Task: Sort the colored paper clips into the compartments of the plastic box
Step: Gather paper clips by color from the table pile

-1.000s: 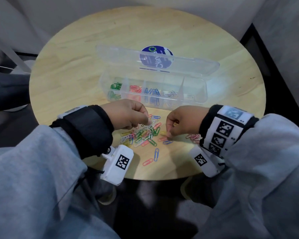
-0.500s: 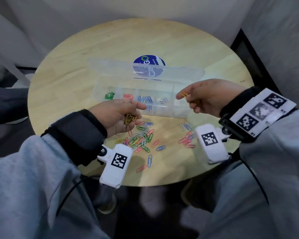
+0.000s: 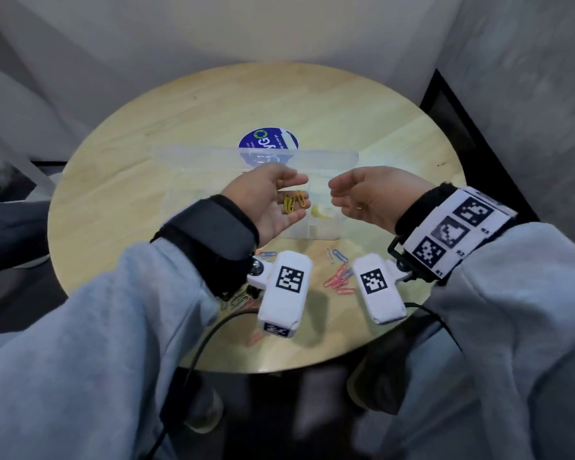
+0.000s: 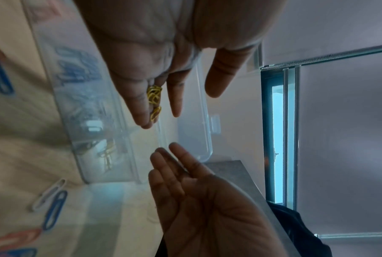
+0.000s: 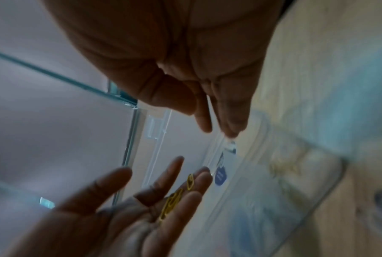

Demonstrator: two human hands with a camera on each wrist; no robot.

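My left hand (image 3: 291, 192) hovers palm-up over the right end of the clear plastic box (image 3: 316, 231). Its fingers are straight, and several yellow paper clips (image 3: 292, 202) lie loose on them. The left wrist view shows the same yellow clips (image 4: 154, 97) on the fingers (image 4: 139, 104). My right hand (image 3: 347, 194) faces it a short gap away, open and empty. Yellow clips (image 3: 320, 212) lie in the box's rightmost compartment below the hands. The right wrist view shows the left hand (image 5: 124, 212) with the clips (image 5: 174, 200).
The box's lid (image 3: 206, 157) stands open behind the hands, over a blue round sticker (image 3: 268, 141). Loose red and blue clips (image 3: 339, 277) lie on the round wooden table (image 3: 140, 200) near its front edge. A white clip (image 4: 49, 193) and a blue clip (image 4: 54, 210) lie beside the box.
Both hands left the clip pile and rose over the box's right end. The left hand's fingers straightened, baring its yellow clips. The right hand no longer pinches the yellow clip it held.
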